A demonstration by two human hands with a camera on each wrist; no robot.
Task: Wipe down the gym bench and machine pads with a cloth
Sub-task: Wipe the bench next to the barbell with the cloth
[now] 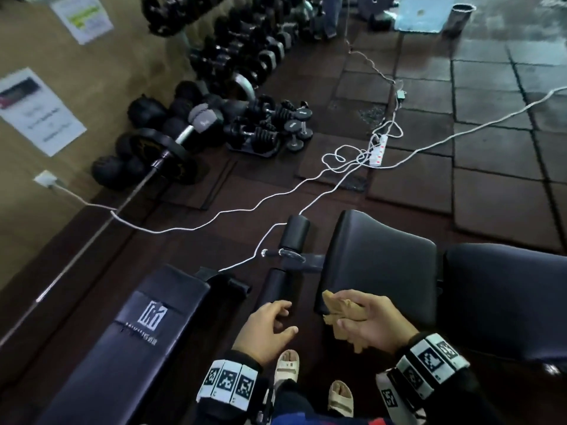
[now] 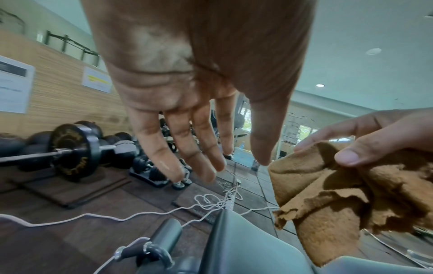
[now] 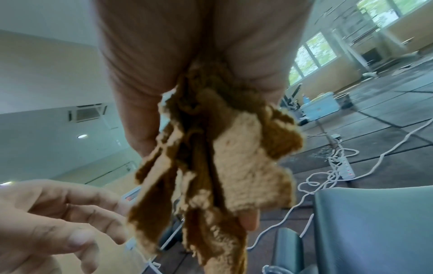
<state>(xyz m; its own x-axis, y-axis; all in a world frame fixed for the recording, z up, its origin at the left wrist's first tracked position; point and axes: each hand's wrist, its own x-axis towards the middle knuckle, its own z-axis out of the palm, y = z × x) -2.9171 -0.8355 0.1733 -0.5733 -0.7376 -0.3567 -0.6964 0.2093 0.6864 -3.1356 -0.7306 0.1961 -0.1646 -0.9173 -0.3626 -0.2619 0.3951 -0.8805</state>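
My right hand [image 1: 365,323] grips a bunched tan cloth [image 1: 340,314] in front of the near edge of a black bench seat pad [image 1: 380,259]. The cloth [image 2: 346,196] hangs crumpled from thumb and fingers, its folds [image 3: 211,166] dangling below the palm. My left hand [image 1: 273,323] hovers just left of the cloth with fingers relaxed and spread, holding nothing; its fingers [image 2: 187,148] are straight. A second black flat bench [image 1: 147,329] with a white logo lies at the lower left. Black roller pads [image 1: 294,231] stand between the two benches.
White cables [image 1: 276,194] and a power strip [image 1: 379,148] trail across the dark rubber floor ahead. Dumbbells [image 1: 267,127] and a loaded barbell [image 1: 162,154] line the wooden wall at left. My sandalled feet [image 1: 306,384] are below. Another dark pad [image 1: 506,302] sits at right.
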